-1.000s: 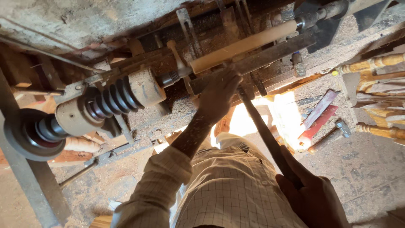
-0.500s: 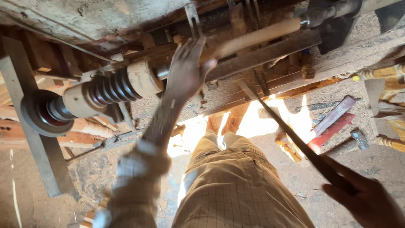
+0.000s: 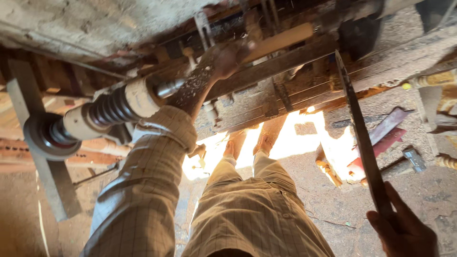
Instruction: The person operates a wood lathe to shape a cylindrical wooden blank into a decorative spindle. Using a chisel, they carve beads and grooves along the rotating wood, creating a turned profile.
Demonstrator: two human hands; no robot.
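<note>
The person is standing at a wood lathe [image 3: 266,90] that is running across the upper half of the frame. The left hand [image 3: 228,59] is reaching up to the top centre, resting against the pale wooden spindle [image 3: 281,40] mounted on the lathe; its fingers are lying loosely curled over the near end of the wood, though motion blur is making it hard to tell whether they are closing fully around it. Wood chips are speckling the left forearm and checked sleeve [image 3: 157,162].

At the lower right corner, the right hand [image 3: 402,228] is gripping the lower end of a long dark chisel [image 3: 362,138], its fingers wrapped tight around it. The blade is slanting upward, its tip lying near the lathe bed at the upper right, apart from the spindle.

At the left of the frame, a ribbed turned piece [image 3: 112,109] is sitting beside a round pulley wheel [image 3: 50,135]. Below, the person's bare feet [image 3: 252,140] are standing on a dusty floor [image 3: 428,190], with a hammer [image 3: 409,159] lying at the right.
</note>
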